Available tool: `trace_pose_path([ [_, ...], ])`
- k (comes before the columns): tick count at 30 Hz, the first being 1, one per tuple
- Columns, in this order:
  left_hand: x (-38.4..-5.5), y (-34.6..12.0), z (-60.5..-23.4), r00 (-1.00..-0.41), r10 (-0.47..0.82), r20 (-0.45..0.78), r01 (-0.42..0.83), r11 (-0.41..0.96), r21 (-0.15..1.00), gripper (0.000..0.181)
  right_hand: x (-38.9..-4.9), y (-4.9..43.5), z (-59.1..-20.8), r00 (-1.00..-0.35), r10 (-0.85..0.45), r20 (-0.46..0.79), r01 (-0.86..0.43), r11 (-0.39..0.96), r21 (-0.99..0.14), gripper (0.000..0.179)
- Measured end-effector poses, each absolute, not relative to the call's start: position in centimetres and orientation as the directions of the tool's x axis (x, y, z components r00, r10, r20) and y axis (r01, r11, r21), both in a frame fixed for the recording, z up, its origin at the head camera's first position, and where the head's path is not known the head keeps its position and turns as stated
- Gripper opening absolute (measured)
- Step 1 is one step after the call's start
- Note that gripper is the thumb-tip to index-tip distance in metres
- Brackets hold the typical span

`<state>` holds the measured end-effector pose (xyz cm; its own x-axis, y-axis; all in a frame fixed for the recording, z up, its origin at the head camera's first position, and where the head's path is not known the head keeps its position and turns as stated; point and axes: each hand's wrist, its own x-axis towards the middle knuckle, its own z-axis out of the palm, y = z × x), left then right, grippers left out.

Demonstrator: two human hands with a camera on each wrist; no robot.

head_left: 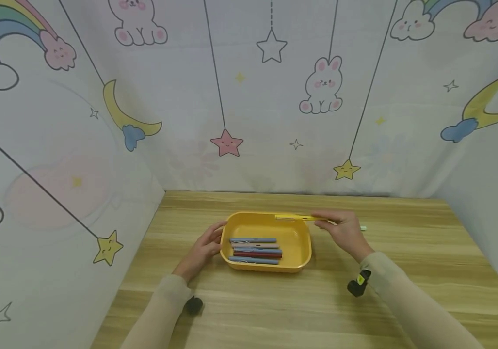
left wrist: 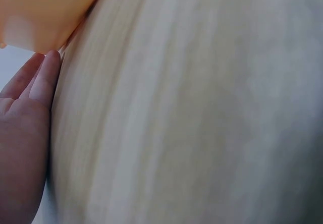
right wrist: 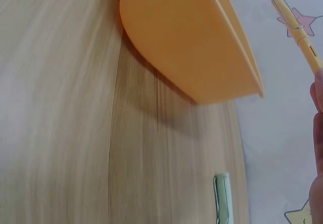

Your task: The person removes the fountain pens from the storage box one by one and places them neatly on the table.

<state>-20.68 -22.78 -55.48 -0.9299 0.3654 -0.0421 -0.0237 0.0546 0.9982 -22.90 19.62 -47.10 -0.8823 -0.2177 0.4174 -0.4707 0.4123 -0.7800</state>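
Note:
A yellow pen [head_left: 294, 217] with a metal clip is pinched by its end in my right hand [head_left: 345, 233], above the back right rim of a yellow plastic basket [head_left: 294, 264]. In the right wrist view the pen [right wrist: 298, 31] stands clear of the basket wall. My left hand [head_left: 202, 248] rests against the basket's left end, fingers extended along it; in the left wrist view the fingertips meet the basket's underside edge. Inside, several pens lie side by side on the left: blue-grey ones [head_left: 254, 261], a pale pinkish one [head_left: 249, 245] and a dark red one [head_left: 257, 254].
A pale green pen [right wrist: 224, 199] lies on the wooden table [head_left: 301, 310] to the right of the basket, mostly behind my right hand in the head view. A patterned curtain [head_left: 270, 106] rises behind the table and along both sides.

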Motion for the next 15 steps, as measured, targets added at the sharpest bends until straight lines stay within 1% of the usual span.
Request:
trace_pose_path([
  [3,-20.7,-22.8,-55.5,-0.93,0.366,-0.041,-0.024,0.051,0.998,0.066,-22.6,20.1,-46.8,-0.886,-0.203,0.416,-0.463,0.393,-0.795,0.026],
  [9,-20.6,-22.8,-55.4,-0.93,0.365,-0.043,-0.027,0.05,0.998,0.066,-23.7,22.4,-48.9,-0.889,-0.175,0.424,-0.458,0.382,-0.803,0.027],
  [15,-20.7,-22.8,-55.4,-0.931,0.361,-0.052,-0.035,0.053,0.998,0.067,-23.5,24.4,-49.2,-0.913,-0.14,0.383,-0.407,0.367,-0.836,0.026],
])
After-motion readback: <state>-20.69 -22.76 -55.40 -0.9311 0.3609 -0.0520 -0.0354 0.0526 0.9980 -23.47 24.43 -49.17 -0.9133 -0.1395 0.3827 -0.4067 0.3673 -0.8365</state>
